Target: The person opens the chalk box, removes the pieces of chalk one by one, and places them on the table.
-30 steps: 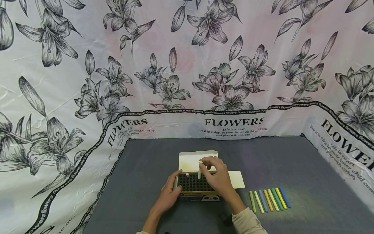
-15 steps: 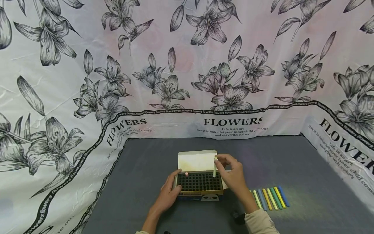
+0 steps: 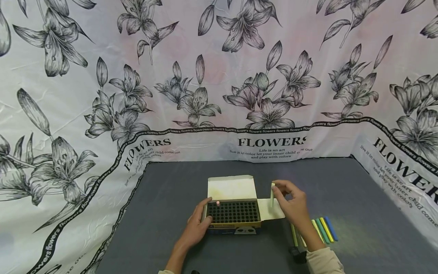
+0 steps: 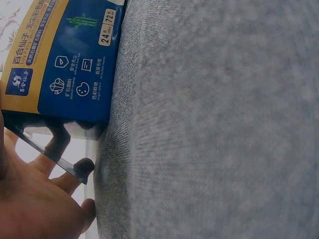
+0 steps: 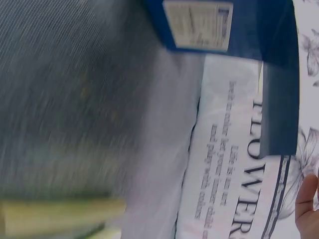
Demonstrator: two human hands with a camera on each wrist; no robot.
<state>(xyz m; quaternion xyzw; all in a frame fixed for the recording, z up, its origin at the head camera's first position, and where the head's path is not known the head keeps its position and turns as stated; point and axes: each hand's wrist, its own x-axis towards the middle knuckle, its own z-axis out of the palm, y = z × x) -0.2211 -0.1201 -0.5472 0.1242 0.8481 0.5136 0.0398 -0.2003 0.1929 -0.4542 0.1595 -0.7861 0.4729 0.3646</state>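
Observation:
My left hand (image 3: 195,224) grips the left end of the chalk box (image 3: 236,225), thumb at the front corner and fingers around the far side. In the left wrist view the box's blue and yellow printed face (image 4: 65,64) stands beside that hand. Inside lies a black holder (image 3: 239,212) full of round holes, with a pink chalk (image 3: 218,203) upright near its back left corner. Over the box's right side flap (image 3: 265,213), my right hand (image 3: 295,203) pinches a pale yellow-green chalk stick (image 3: 272,195) by its top, holding it upright.
The white-lined lid (image 3: 230,188) stands raised behind the holder. Several coloured chalk sticks (image 3: 326,230) lie in a row at the right, partly hidden by my right forearm. A flower-printed curtain (image 3: 191,144) borders the back of the grey table (image 3: 171,182).
My right hand has carried the pale chalk stick rightward, from above the holder to above the right side flap. The left hand has stayed on the box.

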